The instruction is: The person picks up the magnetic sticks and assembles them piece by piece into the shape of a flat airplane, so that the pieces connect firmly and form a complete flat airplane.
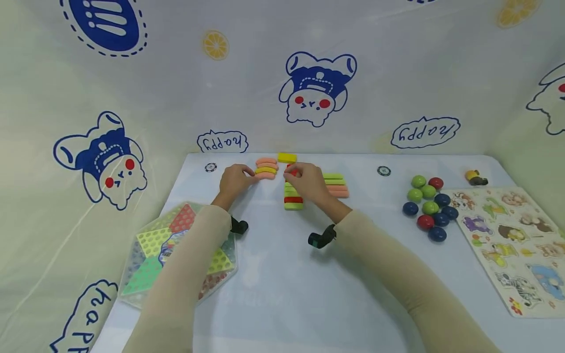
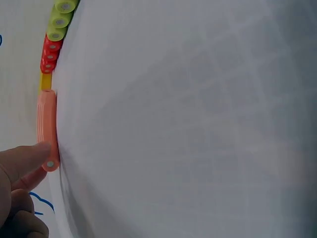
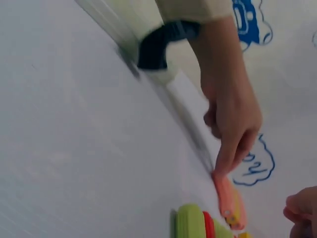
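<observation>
The left hand (image 1: 235, 182) was found in a narrow pinch, thumb and finger on the left end of a salmon strip (image 1: 266, 176). This strip lay toward the far edge of the white table (image 1: 265, 299), nearest in a short row, with a yellow strip (image 1: 266, 170) directly behind it and further salmon pieces beyond. The right hand (image 1: 307, 182) was bent over the neighbouring column, its fingertips close to a red piece (image 1: 290, 167); whether it gripped anything could not be told. The near part of that column showed green strips (image 1: 294, 206) and a red strip (image 1: 293, 199); more green and salmon pieces lay to its right. A yellow block (image 1: 287, 158) sat at the column's far end. Two patterned chips (image 1: 384, 171) lay well apart. On the right, green, red and blue balls (image 1: 430, 208) were grouped beside an animal board (image 1: 491, 250). On the left, a hexagonal board (image 1: 154, 241) was partly covered by the left sleeve (image 1: 185, 279)
</observation>
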Available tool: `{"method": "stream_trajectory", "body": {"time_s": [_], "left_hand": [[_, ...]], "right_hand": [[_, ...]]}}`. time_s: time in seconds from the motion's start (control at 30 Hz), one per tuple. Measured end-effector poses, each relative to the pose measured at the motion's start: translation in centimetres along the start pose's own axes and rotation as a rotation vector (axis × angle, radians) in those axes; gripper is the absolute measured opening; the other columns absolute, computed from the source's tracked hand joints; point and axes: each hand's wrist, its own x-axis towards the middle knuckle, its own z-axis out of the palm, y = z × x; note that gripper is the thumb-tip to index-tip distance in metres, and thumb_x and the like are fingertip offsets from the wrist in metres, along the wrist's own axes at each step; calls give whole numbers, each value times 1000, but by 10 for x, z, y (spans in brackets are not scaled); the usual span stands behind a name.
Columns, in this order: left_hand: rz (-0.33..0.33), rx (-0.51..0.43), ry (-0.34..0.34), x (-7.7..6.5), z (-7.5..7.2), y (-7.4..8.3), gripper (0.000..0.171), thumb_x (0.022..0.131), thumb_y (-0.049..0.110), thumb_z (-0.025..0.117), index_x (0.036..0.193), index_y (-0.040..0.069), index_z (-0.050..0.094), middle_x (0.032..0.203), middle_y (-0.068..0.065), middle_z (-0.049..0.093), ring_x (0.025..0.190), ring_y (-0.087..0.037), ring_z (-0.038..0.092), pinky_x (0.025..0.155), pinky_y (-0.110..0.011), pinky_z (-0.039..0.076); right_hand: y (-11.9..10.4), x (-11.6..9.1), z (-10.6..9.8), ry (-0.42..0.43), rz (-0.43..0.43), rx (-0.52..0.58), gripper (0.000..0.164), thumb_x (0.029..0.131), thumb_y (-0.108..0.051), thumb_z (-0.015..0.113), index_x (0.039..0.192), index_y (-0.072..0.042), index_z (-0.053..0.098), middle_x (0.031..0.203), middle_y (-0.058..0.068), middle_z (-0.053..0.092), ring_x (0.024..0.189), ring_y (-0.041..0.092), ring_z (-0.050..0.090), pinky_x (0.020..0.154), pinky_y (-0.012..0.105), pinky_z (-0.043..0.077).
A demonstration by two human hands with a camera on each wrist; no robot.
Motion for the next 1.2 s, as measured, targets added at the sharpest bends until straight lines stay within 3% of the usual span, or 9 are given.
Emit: {"method": "stream_trajectory", "body": {"time_s": [0.3, 0.4, 0.5, 0.63, 0.83, 1.0, 1.2], "left_hand": [[-3, -29, -20, 0, -1, -6, 32, 81, 40, 72, 98, 12, 70, 103, -6, 58, 91, -24, 49, 77, -35, 44], [1, 22, -38, -5, -7, -6, 34, 80, 42, 71, 97, 13, 69, 101, -5, 59, 89, -23, 50, 72, -33, 45], [50, 114, -35, -16, -19, -5, 33, 80, 43, 72, 94, 14, 70, 93, -4, 60, 83, -22, 51, 66, -32, 43], [145, 196, -2, -40, -38, -5, 29, 80, 40, 72, 93, 15, 71, 81, -3, 60, 73, -22, 50, 60, -32, 40], [234, 132, 67, -91, -56, -18, 26, 80, 40, 71, 93, 17, 72, 58, -3, 49, 51, -20, 42, 45, -32, 33], [250, 51, 137, -133, -57, -30, 25, 79, 44, 71, 89, 21, 71, 49, -1, 37, 43, -17, 30, 40, -30, 25], [238, 9, 200, -174, -50, -31, 20, 79, 42, 72, 89, 24, 71, 48, 1, 31, 41, -14, 23, 38, -27, 20]], "right_hand": [[11, 34, 16, -135, 58, -167, 22, 90, -33, 62, 106, -19, 68, 84, 3, 53, 77, 19, 49, 61, 29, 42], [15, 40, 21, -135, 73, -191, 22, 89, -33, 63, 107, -21, 68, 86, 1, 54, 79, 18, 49, 63, 29, 44], [15, 47, 25, -128, 76, -197, 22, 89, -33, 64, 107, -22, 68, 85, 1, 54, 77, 19, 49, 62, 29, 44], [13, 55, 31, -127, 59, -218, 21, 88, -34, 65, 105, -24, 70, 83, -1, 55, 76, 18, 49, 62, 29, 43], [4, 59, 39, -165, 43, -283, 23, 86, -36, 67, 103, -21, 70, 90, -2, 62, 76, 18, 51, 61, 29, 44], [-2, 63, 43, -151, 63, -336, 26, 85, -37, 68, 103, -18, 70, 102, -4, 61, 81, 18, 50, 65, 30, 44], [-2, 69, 44, -177, 76, -424, 23, 86, -36, 67, 95, -15, 70, 84, -1, 60, 75, 18, 52, 62, 30, 43]]}}
